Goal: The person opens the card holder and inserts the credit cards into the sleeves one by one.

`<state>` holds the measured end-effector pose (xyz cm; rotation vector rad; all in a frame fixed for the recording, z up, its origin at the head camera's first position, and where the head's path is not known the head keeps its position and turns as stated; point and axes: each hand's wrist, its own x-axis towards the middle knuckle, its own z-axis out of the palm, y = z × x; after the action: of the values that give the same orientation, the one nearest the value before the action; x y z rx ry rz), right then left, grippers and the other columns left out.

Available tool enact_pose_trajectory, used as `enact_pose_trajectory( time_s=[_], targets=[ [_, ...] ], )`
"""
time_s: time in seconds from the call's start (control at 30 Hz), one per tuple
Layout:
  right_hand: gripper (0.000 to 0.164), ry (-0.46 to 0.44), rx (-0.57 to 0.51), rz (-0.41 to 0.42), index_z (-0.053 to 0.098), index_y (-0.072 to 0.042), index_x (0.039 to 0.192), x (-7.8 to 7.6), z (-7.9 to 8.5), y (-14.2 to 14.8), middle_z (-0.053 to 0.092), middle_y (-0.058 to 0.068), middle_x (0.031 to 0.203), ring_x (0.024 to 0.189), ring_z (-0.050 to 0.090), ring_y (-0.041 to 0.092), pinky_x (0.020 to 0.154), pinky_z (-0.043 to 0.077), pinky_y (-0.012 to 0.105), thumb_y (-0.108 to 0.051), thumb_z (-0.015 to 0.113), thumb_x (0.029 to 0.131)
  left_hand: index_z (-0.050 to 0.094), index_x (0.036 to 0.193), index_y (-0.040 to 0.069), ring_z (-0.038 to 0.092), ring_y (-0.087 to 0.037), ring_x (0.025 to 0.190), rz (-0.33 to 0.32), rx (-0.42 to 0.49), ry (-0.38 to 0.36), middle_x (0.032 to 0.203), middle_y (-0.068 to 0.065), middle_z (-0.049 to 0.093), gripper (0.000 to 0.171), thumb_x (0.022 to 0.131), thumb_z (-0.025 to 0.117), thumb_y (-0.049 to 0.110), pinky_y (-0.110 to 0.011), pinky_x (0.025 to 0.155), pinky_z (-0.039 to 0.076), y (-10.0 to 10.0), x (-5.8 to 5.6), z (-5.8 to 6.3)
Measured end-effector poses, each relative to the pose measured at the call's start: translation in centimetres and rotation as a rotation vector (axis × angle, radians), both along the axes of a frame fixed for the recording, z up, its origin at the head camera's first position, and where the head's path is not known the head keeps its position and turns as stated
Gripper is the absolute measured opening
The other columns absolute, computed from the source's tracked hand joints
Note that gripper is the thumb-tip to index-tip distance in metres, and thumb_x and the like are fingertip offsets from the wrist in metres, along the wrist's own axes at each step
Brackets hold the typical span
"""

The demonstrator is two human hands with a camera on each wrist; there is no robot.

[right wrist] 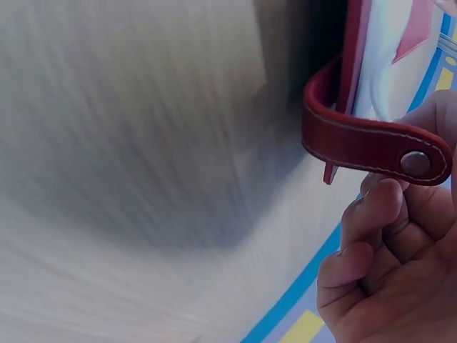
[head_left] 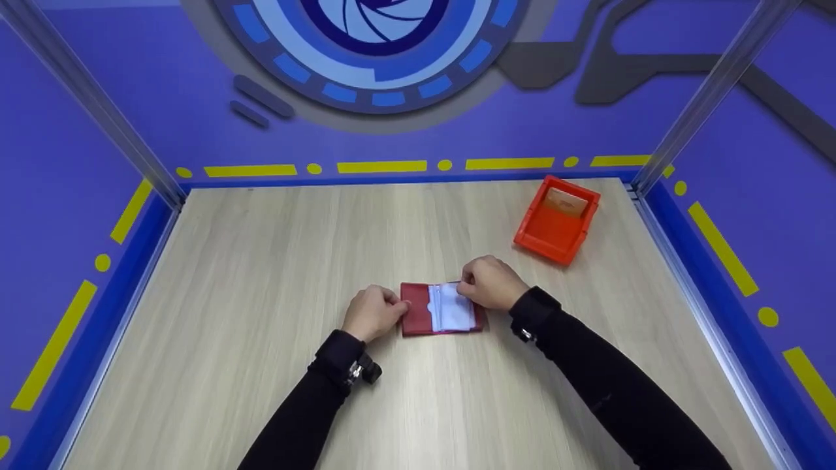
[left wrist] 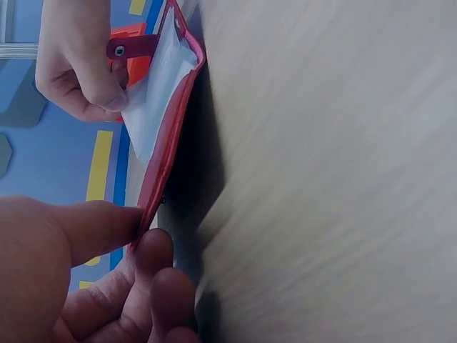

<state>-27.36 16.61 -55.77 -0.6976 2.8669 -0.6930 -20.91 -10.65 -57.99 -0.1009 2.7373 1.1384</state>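
Note:
A red card holder (head_left: 416, 320) lies spread in the middle of the table, with clear plastic sleeves (head_left: 456, 314) over its right half. My left hand (head_left: 372, 313) pinches the left edge of the red cover between thumb and fingers. In the left wrist view that cover is tilted, its edge raised off the table. At the far corner of the sleeves, my right hand (head_left: 493, 284) pinches the sleeves with thumb and finger. A red strap (right wrist: 357, 146) with a metal snap (right wrist: 415, 164) sticks out from the holder's right side, close to the right hand.
An orange-red plastic box (head_left: 550, 253) stands at the back right of the wooden table (head_left: 261, 274). Inside it, a flat tan card-like piece (head_left: 565, 202) leans at the far end. Blue printed walls (head_left: 418, 147) enclose the table at the back and both sides.

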Motion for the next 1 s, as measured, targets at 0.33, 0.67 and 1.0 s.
enact_pose_trajectory(
  time_s=[0.33,0.67,1.0],
  targets=[
    [0.019,-0.143,-0.18,-0.079,0.073,-0.014,0.077,-0.5,0.9,-1.1,0.058,-0.006,0.068,0.065,0.054,0.012,0.064,0.043,0.027,-0.017,0.067,0.094,0.083,0.085,0.016,0.062,-0.016,0.075,-0.001,0.007,0.018,0.081,0.002,0.075,0.021,0.1,0.078,0.03,-0.03,0.07,0.046,-0.1,0.0,0.1],
    [0.023,-0.303,-0.238,-0.113,0.081,-0.004,0.092,-0.7,1.7,-3.4,0.059,-0.009,0.071,0.07,0.052,0.011,0.064,0.04,0.027,-0.021,0.066,0.094,0.082,0.083,0.017,0.062,-0.013,0.071,-0.005,0.033,0.007,0.076,0.005,0.074,0.023,0.1,0.074,0.029,-0.028,0.067,0.045,-0.3,0.0,0.2],
    [0.022,-0.258,-0.277,-0.067,0.085,-0.012,0.096,-0.1,1.0,-4.8,0.067,-0.009,0.079,0.076,0.056,0.009,0.072,0.043,0.028,-0.028,0.072,0.104,0.083,0.083,0.017,0.061,-0.014,0.071,-0.014,0.025,0.035,0.077,0.005,0.072,0.022,0.1,0.074,0.027,-0.029,0.068,0.044,-0.3,0.0,-0.2]
  ],
)
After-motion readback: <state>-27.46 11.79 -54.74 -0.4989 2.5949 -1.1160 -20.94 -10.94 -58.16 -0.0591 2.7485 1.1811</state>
